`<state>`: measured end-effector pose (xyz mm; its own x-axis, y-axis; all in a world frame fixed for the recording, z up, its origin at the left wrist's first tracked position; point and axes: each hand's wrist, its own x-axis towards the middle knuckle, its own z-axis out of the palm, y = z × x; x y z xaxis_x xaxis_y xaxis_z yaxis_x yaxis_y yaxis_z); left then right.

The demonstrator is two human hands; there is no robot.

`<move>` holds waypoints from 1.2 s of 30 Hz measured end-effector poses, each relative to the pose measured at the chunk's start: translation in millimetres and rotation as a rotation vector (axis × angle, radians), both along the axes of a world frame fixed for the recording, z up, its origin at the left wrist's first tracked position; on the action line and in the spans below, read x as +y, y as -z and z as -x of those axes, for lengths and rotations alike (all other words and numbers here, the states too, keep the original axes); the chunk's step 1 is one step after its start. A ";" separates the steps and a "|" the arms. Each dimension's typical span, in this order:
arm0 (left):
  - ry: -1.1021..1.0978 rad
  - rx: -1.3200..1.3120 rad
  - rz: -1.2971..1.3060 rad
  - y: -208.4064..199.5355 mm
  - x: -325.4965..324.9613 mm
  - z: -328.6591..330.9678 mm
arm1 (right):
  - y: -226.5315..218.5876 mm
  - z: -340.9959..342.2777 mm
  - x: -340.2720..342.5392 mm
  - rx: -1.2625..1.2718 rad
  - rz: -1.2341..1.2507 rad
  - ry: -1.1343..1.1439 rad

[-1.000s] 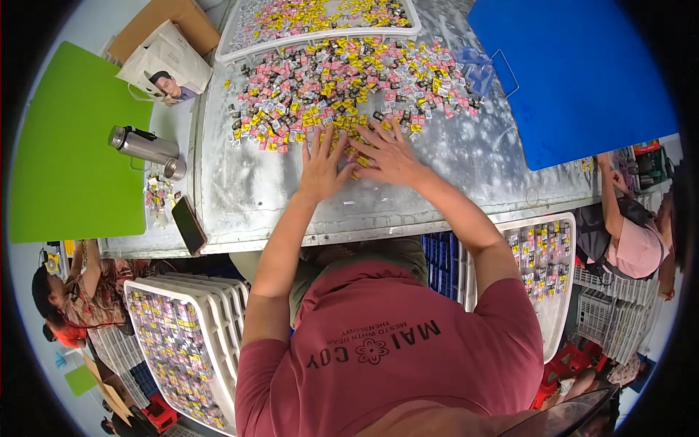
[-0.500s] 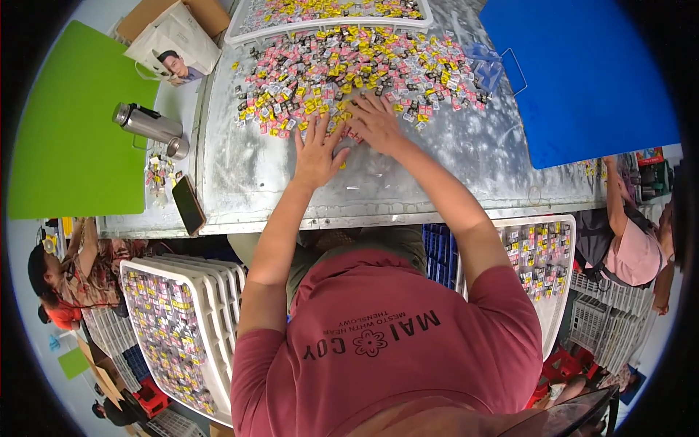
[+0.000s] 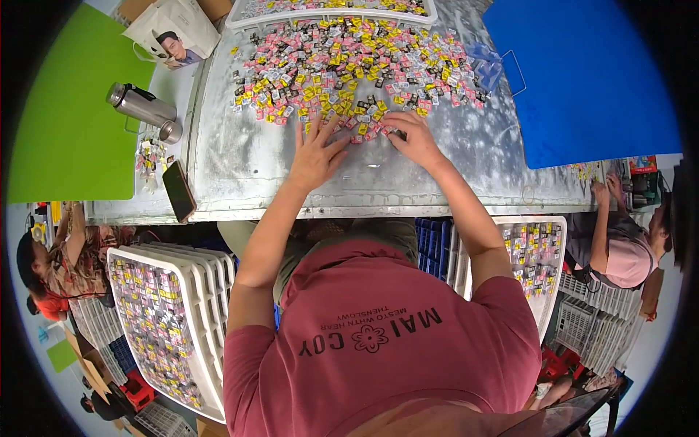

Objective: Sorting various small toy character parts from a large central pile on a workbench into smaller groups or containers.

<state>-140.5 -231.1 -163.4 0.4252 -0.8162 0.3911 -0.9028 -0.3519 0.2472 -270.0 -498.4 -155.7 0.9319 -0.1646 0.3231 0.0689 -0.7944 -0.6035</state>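
The left hand (image 3: 314,160) lies spread and loose, fingertips at the near edge of the scattered pink, yellow, black and white pieces (image 3: 320,95) on the metal tabletop (image 3: 451,171). The right hand (image 3: 419,141) curls beside them; whether it pinches any, I can't tell.

Tabletop (image 3: 240,164): scuffed metal. Flask (image 3: 145,107): smooth metal. Small pieces (image 3: 320,93): plastic-looking. Shirt (image 3: 408,298): matt cloth.

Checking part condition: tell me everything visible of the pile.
The pile is a loose spread of small blocky pieces in yellow, pink, black and whitish, seemingly plastic, lying at mixed angles. It rests on the grey table, just this side of the white tray; the left hand and right hand touch its near edge.
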 end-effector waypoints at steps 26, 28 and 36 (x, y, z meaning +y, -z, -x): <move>0.067 0.011 0.108 -2.2 -42.3 10.5 | -3.9 38.7 -6.3 0.096 -0.051 0.136; 0.057 0.019 0.103 -3.2 -42.3 10.9 | -6.2 41.1 -5.2 0.103 -0.093 0.130; 0.056 0.075 0.100 -6.2 -39.8 9.8 | -17.7 43.9 -6.2 0.105 0.029 0.003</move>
